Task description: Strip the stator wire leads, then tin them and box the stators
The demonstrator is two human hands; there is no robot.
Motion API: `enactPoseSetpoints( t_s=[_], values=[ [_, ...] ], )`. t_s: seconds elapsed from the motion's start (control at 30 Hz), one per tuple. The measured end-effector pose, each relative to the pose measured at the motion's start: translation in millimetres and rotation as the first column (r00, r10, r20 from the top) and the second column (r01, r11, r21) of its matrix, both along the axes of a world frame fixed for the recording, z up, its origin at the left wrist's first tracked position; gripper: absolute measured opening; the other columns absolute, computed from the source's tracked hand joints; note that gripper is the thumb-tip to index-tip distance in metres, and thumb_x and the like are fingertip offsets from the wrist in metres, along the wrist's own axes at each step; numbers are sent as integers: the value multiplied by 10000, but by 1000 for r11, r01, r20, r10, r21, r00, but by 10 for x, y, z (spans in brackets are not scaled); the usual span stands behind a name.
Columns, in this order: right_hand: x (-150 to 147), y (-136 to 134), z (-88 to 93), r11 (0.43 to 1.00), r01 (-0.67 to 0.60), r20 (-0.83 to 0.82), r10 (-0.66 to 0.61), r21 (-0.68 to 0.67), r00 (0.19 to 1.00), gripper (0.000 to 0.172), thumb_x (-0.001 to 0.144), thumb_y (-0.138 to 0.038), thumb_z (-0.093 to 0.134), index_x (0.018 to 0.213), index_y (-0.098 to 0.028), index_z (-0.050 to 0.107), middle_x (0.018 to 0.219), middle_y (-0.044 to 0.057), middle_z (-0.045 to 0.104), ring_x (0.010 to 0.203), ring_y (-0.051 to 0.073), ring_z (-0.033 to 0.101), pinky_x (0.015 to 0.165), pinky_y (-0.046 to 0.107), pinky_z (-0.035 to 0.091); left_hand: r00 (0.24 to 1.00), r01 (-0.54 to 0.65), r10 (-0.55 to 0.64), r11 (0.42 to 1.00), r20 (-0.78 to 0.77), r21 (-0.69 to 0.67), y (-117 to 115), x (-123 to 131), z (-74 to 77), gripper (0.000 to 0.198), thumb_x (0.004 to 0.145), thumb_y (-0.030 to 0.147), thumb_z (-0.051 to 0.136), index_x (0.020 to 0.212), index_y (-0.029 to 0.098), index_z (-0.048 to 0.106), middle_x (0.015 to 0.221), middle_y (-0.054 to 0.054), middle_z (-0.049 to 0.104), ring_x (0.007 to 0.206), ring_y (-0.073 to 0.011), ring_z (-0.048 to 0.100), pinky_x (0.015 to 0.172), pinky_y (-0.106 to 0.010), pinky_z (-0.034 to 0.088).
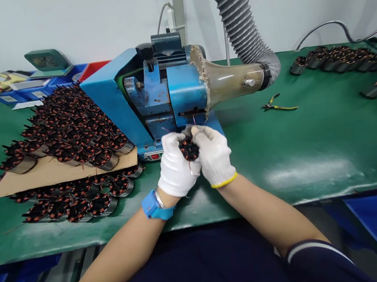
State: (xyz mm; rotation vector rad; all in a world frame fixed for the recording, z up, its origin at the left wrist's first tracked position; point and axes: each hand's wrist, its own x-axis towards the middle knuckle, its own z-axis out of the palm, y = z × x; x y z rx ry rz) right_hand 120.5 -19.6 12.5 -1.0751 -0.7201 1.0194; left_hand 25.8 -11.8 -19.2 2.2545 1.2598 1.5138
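Both my hands wear white knit gloves and meet in front of a blue bench machine [187, 86]. Between them is a motor stator [189, 149], round and black with copper-coloured windings. My left hand [177, 164] is closed around its left side. With finger and thumb at the stator's upper right, my right hand [213, 151] is closed too. A thin wire [194, 119] rises from the fingertips to the slot [191, 112] in the machine's front. Another wire end [190, 167] hangs below the stator. The fingers partly cover the stator's sides.
Stators [71, 121] are piled at left on a cardboard sheet [61, 173], with more underneath. Pliers [278, 104] lie right of the machine. A clear nozzle [232, 81] joins a grey hose [236, 14]. More stators [343, 59] stand at far right on the green mat [303, 142].
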Motion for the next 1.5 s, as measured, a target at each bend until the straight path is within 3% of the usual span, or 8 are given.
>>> enactPoseSetpoints(
  t_s=[0.17, 0.3, 0.47, 0.6, 0.7, 0.93, 1.13, 1.5],
  values=[
    [65, -311, -91, 998, -9, 102, 4, 55, 995, 210, 828, -320, 623, 938, -176, 728, 888, 34, 762, 825, 156, 695, 752, 258, 560, 996, 87, -87, 995, -7, 42, -132, -7, -107, 465, 786, 349, 605, 1174, 213, 388, 1107, -96, 517, 970, -219, 618, 845, -388, 536],
    [112, -341, -113, 997, -11, 166, -1, 71, 986, 250, 825, -343, 638, 981, -172, 733, 909, 42, 763, 838, 167, 701, 781, 276, 566, 992, 118, -117, 993, 40, -25, -163, 7, -33, 533, 762, 347, 652, 1201, 213, 383, 1101, -94, 568, 975, -220, 638, 879, -391, 537],
    [166, -309, -70, 998, 35, 163, -43, 54, 986, 233, 825, -323, 628, 965, -168, 732, 901, 51, 765, 841, 174, 703, 776, 287, 568, 984, 176, -176, 980, 10, -89, -226, 40, 69, 594, 705, 223, 681, 1228, 193, 402, 1148, -116, 558, 1032, -229, 617, 901, -393, 535],
    [190, -261, -46, 988, 137, -45, -134, 72, 990, 177, 815, -311, 623, 908, -178, 693, 879, 46, 758, 781, 161, 706, 793, 316, 575, 992, 84, -78, 995, 99, -50, -218, 84, 23, 471, 683, 244, 740, 1052, 203, 450, 1015, -43, 519, 897, -169, 598, 831, -338, 542],
    [177, -202, -53, 994, 101, -195, -91, 42, 977, 183, 796, -323, 636, 906, -180, 670, 847, 34, 751, 740, 150, 701, 787, 324, 580, 992, 9, -2, 999, 124, -51, -190, 95, -15, 484, 673, 280, 773, 1017, 202, 442, 976, -25, 494, 840, -148, 581, 797, -320, 539],
    [104, -34, -68, 999, -39, -48, 38, -31, 998, 176, 752, -294, 657, 858, -168, 719, 805, 17, 751, 774, 143, 690, 749, 264, 563, 997, 13, -5, 995, 76, -99, -142, 50, -28, 540, 663, 175, 714, 1137, 195, 458, 1086, -81, 501, 972, -207, 597, 869, -379, 532],
    [10, 230, -27, 999, 31, -26, -31, -9, 999, 172, 746, -282, 640, 846, -161, 709, 754, -4, 730, 693, 118, 645, 733, 267, 547, 994, -90, 93, 995, 60, -50, 43, 62, 19, 502, 713, 190, 696, 1153, 187, 454, 1109, -90, 483, 992, -205, 585, 887, -383, 527],
    [-21, 334, 15, 994, 108, 0, -108, 1, 994, 141, 754, -279, 637, 806, -158, 687, 701, -26, 700, 686, 108, 632, 713, 256, 523, 992, -111, 121, 971, 37, -213, 86, 106, 233, 461, 752, 275, 685, 1128, 178, 437, 1100, -100, 466, 1023, -243, 593, 976, -455, 493]
  ],
)
